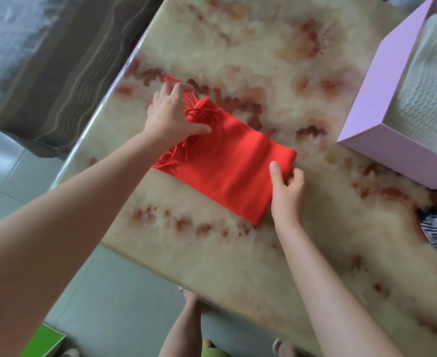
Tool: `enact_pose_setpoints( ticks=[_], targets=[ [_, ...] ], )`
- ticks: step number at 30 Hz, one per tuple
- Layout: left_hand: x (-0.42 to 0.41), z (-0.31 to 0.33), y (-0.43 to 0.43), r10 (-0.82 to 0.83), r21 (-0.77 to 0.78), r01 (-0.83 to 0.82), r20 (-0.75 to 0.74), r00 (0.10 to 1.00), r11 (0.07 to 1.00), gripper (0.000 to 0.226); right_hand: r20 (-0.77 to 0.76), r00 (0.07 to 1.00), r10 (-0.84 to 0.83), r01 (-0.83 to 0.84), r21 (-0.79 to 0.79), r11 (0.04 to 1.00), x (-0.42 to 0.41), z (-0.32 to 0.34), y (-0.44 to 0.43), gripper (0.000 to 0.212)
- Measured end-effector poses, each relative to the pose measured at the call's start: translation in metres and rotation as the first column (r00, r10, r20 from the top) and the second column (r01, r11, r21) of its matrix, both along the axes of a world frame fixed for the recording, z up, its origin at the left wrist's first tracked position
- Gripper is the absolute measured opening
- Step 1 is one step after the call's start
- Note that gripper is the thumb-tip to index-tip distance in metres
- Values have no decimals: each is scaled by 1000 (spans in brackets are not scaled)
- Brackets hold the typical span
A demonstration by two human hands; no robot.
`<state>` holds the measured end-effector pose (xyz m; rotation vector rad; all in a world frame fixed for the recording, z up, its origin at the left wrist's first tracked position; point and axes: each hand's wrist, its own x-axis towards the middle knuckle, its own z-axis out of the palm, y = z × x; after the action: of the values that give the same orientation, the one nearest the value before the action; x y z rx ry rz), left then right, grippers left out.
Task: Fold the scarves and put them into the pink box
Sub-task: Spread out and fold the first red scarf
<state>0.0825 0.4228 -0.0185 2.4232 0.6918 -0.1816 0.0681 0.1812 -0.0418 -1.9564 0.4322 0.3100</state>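
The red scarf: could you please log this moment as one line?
red scarf folded on table | left hand on fringe end | right hand gripping folded edge | pink box holds pale scarf

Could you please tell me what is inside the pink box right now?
A pale, wavy-textured folded cloth lies inside the pink box. The box's walls and the picture's edge hide whatever lies beneath or beside it.

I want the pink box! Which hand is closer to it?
Right. The right hand grips the red scarf end facing the pink box; the left hand is farther away.
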Motion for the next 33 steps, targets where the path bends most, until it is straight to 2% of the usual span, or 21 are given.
enact_pose_setpoints(
  ticks=[2, 5, 9, 12, 15, 17, 18, 19, 21, 23, 24, 25, 27, 28, 30, 31, 32, 33],
  targets=[
    [-15, -5, -3, -39, 4, 39, -59, 997, 999, 96, -65, 998, 12, -4, 118, 993, -15, 1, -6, 32],
    [-34, -12, -8, -48, 1, 48, -93, 995, 999, 88, -97, 994, 48, -38, 105, 994, -31, -7, -14, 26],
    [-32, -16, -9, 11, 96, -3, -85, 996, 995, 43, 14, 1000, 17, -17, 10, 1000, -22, -6, -10, 13],
    [-28, -15, -6, 85, 123, -84, -2, 996, 989, 20, 123, 992, -1, 9, -67, 998, -9, -1, -1, 10],
    [-28, -19, 8, 286, 23, -287, 41, 957, 958, 20, 69, 998, 8, 5, -187, 982, -9, -7, 0, 20],
    [-28, -21, 14, 379, -133, -376, 0, 925, 917, 32, 23, 999, 24, -18, -236, 972, -16, -10, -3, 28],
    [-27, -21, 14, 406, -159, -398, 16, 914, 903, 41, 33, 999, 25, -16, -239, 971, -19, -10, -3, 30],
    [-27, -16, 12, 396, -96, -389, 77, 915, 916, 46, 49, 999, 24, -11, -248, 969, -21, -9, -3, 31],
    [-31, -3, -3, 212, 149, -263, 290, 933, 953, 51, 72, 997, 29, -8, -280, 960, -21, -5, -1, 31],
    [-35, 3, -26, -131, 260, 13, 443, 887, 965, 50, 98, 993, 64, -34, -276, 961, -20, -2, 1, 38],
    [-37, 0, -38, -322, 288, 205, 455, 830, 936, 47, 159, 982, 99, -53, -271, 961, -20, -2, 1, 45],
    [-42, -6, -50, -496, 306, 396, 411, 765, 865, 46, 246, 957, 154, -78, -292, 953, -20, -4, 0, 52],
    [-55, -25, -68, -740, 319, 669, 232, 631, 671, 48, 343, 885, 315, -168, -396, 903, -21, -9, -4, 57],
    [-60, -36, -71, -805, 332, 738, 147, 575, 588, 50, 343, 847, 406, -238, -439, 866, -24, -12, -5, 56],
    [-61, -51, -67, -857, 372, 791, 25, 515, 486, 55, 265, 762, 591, -376, -563, 736, -31, -20, -6, 52],
    [-58, -56, -61, -855, 389, 789, -8, 519, 476, 58, 182, 738, 650, -423, -626, 655, -35, -25, -7, 53],
    [-53, -57, -54, -828, 395, 769, -33, 559, 503, 61, 99, 724, 683, -463, -665, 586, -38, -28, -8, 56],
    [-47, -57, -45, -771, 382, 725, -48, 635, 573, 66, 37, 717, 696, -497, -673, 548, -39, -30, -9, 59]
  ],
)
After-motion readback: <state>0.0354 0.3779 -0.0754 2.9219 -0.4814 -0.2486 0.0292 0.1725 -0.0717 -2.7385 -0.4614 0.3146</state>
